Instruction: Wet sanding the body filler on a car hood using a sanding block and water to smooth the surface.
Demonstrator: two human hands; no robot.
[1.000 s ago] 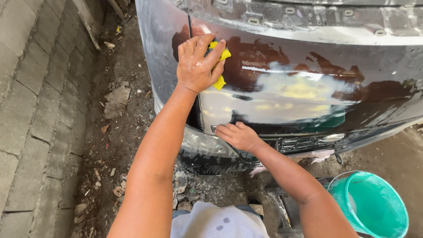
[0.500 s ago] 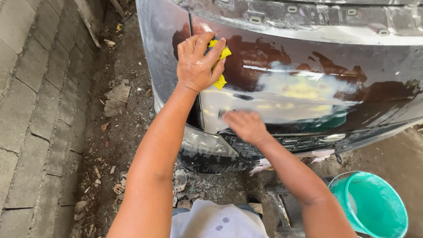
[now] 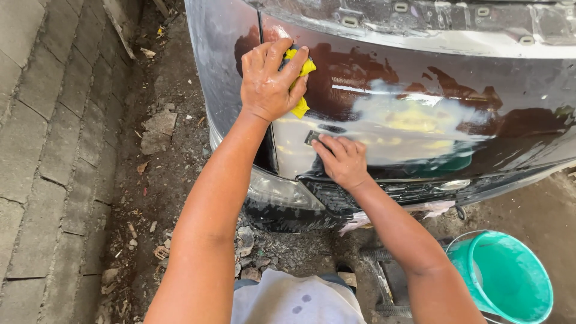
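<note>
A dark car bumper panel point(image 3: 492, 96) with brown bare patches and a pale sanded filler area point(image 3: 408, 123) fills the upper view. My left hand point(image 3: 267, 78) presses a yellow sponge point(image 3: 300, 69) against the panel's upper left. My right hand point(image 3: 342, 159) lies flat on the panel lower down, its fingertips pressing a small grey piece of sandpaper point(image 3: 312, 137) at the left edge of the pale area. Both forearms reach up from the bottom of the view.
A teal bucket point(image 3: 501, 279) stands on the ground at the lower right. A grey brick pavement point(image 3: 42, 150) runs along the left, with rubble and dirt point(image 3: 156, 129) between it and the car. A dark headlight point(image 3: 276, 192) sits below the panel.
My right hand has slid up and to the right along the panel, onto the edge of the pale filler patch. My left hand with the sponge has stayed in place.
</note>
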